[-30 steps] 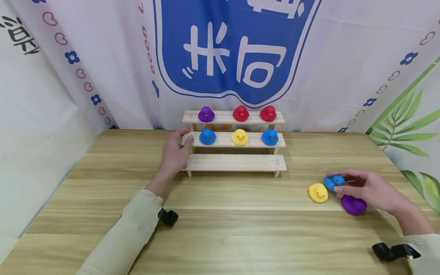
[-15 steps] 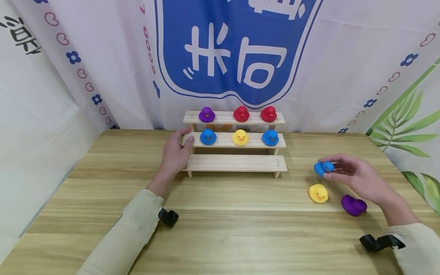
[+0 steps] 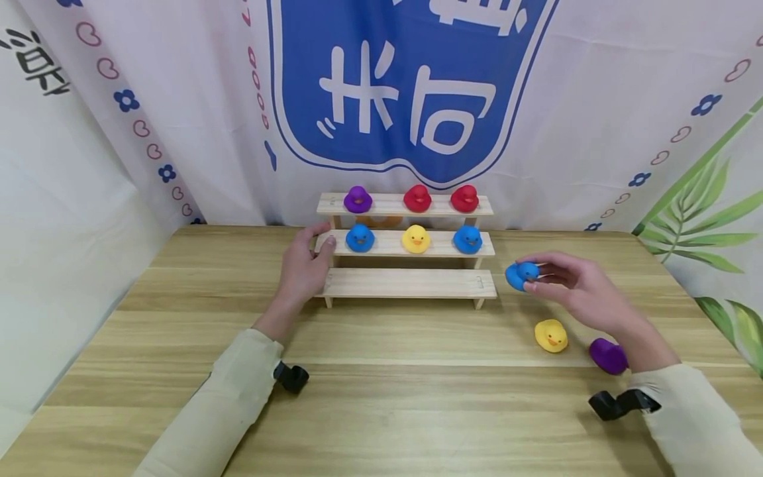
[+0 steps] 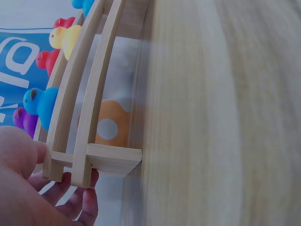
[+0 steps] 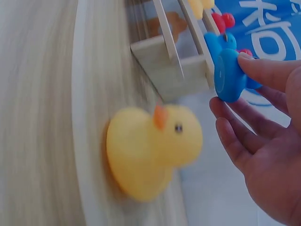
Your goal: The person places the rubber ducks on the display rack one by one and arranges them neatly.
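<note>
Head view: right hand pinches rounded blue duck (left hand grips wooden shelf).

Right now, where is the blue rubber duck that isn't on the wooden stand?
In the head view, that blue rubber duck is held in the right hand, just right of the three-tier wooden stand.

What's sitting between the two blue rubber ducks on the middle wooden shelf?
A yellow rubber duck, with a gap on each side; the head view shows it.
</note>
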`<state>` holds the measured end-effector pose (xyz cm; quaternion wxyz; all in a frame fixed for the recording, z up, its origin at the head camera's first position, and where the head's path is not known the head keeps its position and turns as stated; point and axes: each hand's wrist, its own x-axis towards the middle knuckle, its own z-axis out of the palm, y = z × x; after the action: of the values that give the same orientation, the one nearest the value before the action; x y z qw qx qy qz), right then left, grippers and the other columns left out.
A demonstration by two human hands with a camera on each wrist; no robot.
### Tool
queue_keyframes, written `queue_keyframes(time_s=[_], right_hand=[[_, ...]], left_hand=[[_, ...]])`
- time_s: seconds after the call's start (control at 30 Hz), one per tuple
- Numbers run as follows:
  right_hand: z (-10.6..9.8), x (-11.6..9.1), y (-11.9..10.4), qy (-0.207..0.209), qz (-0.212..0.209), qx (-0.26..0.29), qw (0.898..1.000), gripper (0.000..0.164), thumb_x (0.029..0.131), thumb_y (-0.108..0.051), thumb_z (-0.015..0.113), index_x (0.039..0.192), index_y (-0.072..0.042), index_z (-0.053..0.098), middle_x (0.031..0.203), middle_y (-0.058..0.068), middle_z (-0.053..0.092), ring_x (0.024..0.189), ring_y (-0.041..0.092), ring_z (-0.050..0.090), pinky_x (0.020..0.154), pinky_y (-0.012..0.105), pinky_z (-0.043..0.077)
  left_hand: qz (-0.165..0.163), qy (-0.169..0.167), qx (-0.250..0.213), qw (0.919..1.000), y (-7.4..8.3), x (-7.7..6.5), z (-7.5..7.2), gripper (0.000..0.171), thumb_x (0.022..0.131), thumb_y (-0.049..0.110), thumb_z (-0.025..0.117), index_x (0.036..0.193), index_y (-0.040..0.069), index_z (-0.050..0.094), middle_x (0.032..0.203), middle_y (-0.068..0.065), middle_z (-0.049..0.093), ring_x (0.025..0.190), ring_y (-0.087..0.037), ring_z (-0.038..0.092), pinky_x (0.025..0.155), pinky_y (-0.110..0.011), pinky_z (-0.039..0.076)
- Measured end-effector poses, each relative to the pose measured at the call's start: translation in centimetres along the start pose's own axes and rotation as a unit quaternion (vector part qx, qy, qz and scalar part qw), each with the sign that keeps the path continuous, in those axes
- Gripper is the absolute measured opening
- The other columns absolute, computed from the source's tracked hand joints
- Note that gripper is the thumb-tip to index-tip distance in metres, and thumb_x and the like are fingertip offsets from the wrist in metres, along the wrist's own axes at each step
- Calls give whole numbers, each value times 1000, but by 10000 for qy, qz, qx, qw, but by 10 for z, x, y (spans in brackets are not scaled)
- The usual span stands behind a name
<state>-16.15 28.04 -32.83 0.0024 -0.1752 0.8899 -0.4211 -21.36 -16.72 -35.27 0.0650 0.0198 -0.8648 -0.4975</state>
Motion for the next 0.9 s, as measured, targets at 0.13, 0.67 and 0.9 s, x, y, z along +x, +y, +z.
queue_keyframes(time_s=[0.13,0.67,0.9], right_hand=[[8,7,-9,-51,-201,193,9996,37,104,-16,69,140,-12,66,131,-4,68,113,0,66,95,11,54],[50,31,-49,-635,-587,489,9951,37,103,-13,70,139,-17,67,140,5,66,117,22,66,101,17,54],[72,42,-67,-705,-1103,475,9903,39,101,-9,71,139,-14,67,137,6,68,113,21,67,100,25,58]], left_hand=[[-15,-2,25,10000,0,0,0,49,113,34,49,157,14,49,163,-14,46,106,-30,58,88,-38,51],[6,34,6,10000,1,0,0,48,112,33,50,156,13,50,163,-14,46,119,-34,56,102,-48,51],[-40,25,-21,10000,1,0,0,48,112,33,50,156,14,50,164,-13,45,119,-33,56,100,-46,52]])
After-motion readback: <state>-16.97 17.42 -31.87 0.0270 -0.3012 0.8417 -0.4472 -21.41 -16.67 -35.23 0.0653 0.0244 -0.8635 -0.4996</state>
